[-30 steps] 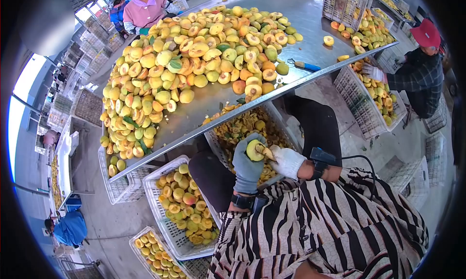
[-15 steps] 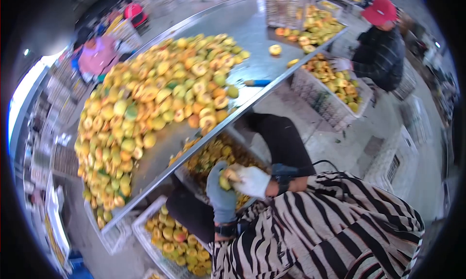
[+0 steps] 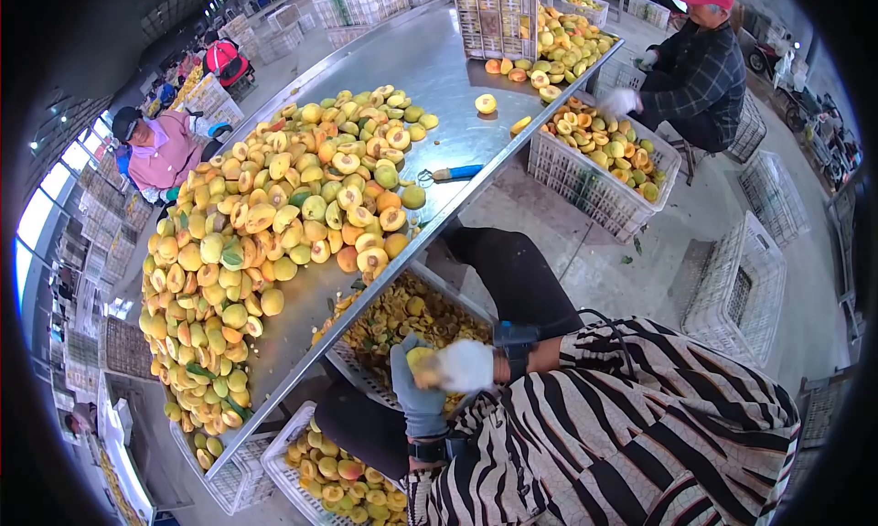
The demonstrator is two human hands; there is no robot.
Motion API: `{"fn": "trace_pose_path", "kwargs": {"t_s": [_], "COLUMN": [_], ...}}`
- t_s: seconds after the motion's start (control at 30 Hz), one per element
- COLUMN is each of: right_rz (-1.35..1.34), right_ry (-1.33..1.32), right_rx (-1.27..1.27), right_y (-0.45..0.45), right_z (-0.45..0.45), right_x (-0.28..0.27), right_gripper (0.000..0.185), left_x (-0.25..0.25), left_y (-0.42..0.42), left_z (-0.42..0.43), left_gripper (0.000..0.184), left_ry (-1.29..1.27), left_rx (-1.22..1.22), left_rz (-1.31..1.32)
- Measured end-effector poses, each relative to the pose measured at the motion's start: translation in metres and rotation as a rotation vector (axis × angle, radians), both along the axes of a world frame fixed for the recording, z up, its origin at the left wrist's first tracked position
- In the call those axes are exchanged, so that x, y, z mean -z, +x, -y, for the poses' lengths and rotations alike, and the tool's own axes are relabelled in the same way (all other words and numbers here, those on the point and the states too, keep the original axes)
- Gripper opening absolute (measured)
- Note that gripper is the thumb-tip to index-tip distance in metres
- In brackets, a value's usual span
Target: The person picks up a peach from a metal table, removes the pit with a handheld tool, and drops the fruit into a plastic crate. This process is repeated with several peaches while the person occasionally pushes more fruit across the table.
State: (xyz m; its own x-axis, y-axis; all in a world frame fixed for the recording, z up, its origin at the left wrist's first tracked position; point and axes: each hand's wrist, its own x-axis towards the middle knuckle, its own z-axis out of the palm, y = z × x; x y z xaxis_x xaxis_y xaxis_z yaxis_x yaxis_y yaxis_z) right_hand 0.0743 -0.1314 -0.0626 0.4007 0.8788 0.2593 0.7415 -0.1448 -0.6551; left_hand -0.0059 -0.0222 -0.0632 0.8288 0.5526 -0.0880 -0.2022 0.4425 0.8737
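Observation:
My left hand (image 3: 416, 400), in a grey-blue glove, is wrapped round a yellow peach (image 3: 420, 360) above my lap. My right hand (image 3: 466, 366), in a white glove, presses against the same peach from the right; its fingertips are blurred, and any tool in them cannot be made out. Beneath both hands, between my knees, a crate (image 3: 358, 366) holds fruit scraps and pits. Beyond my hands, a metal table (image 3: 293, 316) carries a large heap of halved yellow peaches (image 3: 265, 215). A blue-handled tool (image 3: 457, 172) with a metal loop lies near the table edge.
A white crate of peaches (image 3: 274, 457) stands by my left leg. On the right, a co-worker (image 3: 700, 78) sits beside another filled crate (image 3: 599, 201). Another person (image 3: 165, 151) works across the table. Stacked white crates (image 3: 741, 293) stand on the right floor.
The view has tilted up slightly, so things across the table show more fully. Both my hands still hold the peach together. The co-worker's gloved hand on the right has moved up from the crate's fruit.

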Motion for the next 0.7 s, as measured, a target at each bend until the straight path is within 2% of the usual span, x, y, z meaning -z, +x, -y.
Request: {"fn": "trace_pose_path", "kwargs": {"t_s": [0.03, 0.07, 0.1, 0.17, 0.2, 0.23, 0.3, 0.33, 0.37, 0.4, 0.43, 0.47, 0.5, 0.63, 0.67, 0.7], "right_rz": [0.075, -0.027, -0.03, 0.159, 0.034, -0.084, -0.082, -0.184, -0.087, -0.139, -0.187, -0.198, -0.165, -0.141, -0.14, -0.145], "right_ry": [-0.025, -0.088, -0.088, 0.196, 0.074, -0.053, -0.175, -0.296, -0.182, -0.209, -0.241, -0.245, -0.239, -0.248, -0.25, -0.263], "right_rx": [-0.05, 0.022, 0.015, 0.097, 0.143, 0.19, 0.141, 0.171, 0.088, 0.076, 0.071, 0.034, 0.0, -0.014, -0.016, -0.004], "right_y": [-0.005, -0.003, 0.005, 0.016, 0.02, 0.028, 0.036, 0.035, 0.036, 0.032, 0.028, 0.025, 0.023, 0.016, 0.015, 0.014], "right_z": [0.004, 0.01, 0.012, 0.012, 0.013, 0.017, 0.019, 0.023, 0.023, 0.02, 0.02, 0.019, 0.018, 0.011, 0.011, 0.01], "right_x": [0.012, -0.012, -0.005, 0.018, -0.001, -0.023, -0.017, -0.024, -0.018, -0.032, -0.046, -0.04, -0.034, -0.027, -0.03, -0.035], "right_gripper": [0.025, 0.025, 0.025, 0.025, 0.027, 0.03, 0.033, 0.034, 0.035, 0.035, 0.035, 0.035, 0.034, 0.031, 0.031, 0.032], "left_x": [-0.003, 0.007, 0.009, 0.013, 0.026, 0.016, -0.008, -0.012, -0.014, -0.019, -0.016, -0.009, -0.006, -0.018, -0.023, -0.025], "left_y": [-0.001, -0.004, -0.002, -0.004, -0.006, -0.007, -0.004, -0.002, -0.002, -0.002, -0.003, -0.005, -0.006, -0.005, -0.003, -0.003], "left_z": [0.001, -0.003, -0.003, -0.004, -0.018, -0.023, -0.031, -0.027, -0.02, -0.018, -0.02, -0.024, -0.026, -0.02, -0.02, -0.019], "left_gripper": [0.029, 0.036, 0.036, 0.04, 0.046, 0.047, 0.047, 0.045, 0.044, 0.045, 0.044, 0.034, 0.031, 0.035, 0.03, 0.039], "left_ry": [-0.419, -0.434, -0.434, 0.495, -0.306, -0.332, -0.561, 0.003, 0.567, 0.431, 0.59, 0.41, 0.23, 0.144, -0.118, -0.38], "left_rx": [0.023, 0.061, 0.053, -0.109, -0.168, -0.119, -0.037, -0.071, -0.109, -0.096, -0.092, -0.06, -0.024, -0.014, -0.045, -0.076], "left_rz": [0.085, 0.162, 0.16, 0.0, 0.058, 0.042, 0.076, 0.029, -0.048, -0.017, -0.015, 0.013, 0.052, 0.097, 0.087, 0.076]}}
